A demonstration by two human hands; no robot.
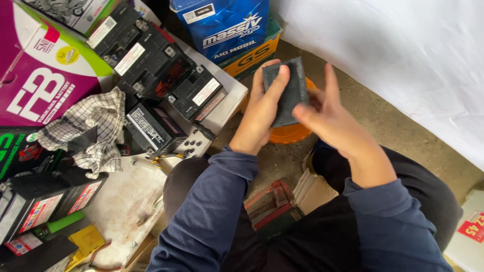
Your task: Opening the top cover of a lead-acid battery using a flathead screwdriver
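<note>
A dark grey rectangular pad [287,93], like a piece of sandpaper or abrasive cloth, is held up between both hands. My left hand [262,113] grips its left edge with the thumb across the front. From the right, my right hand [330,118] pinches its lower right side with fingers spread. Both hands hover above an orange round object [287,133] on the floor, mostly hidden behind them.
A low white table [121,201] at left carries several black batteries [151,65], a checked cloth [93,131] and a yellow tool [85,242]. Battery cartons, magenta [35,75] and blue [227,25], stand behind. A white sheet [403,55] hangs at right. A red box [269,201] lies between my knees.
</note>
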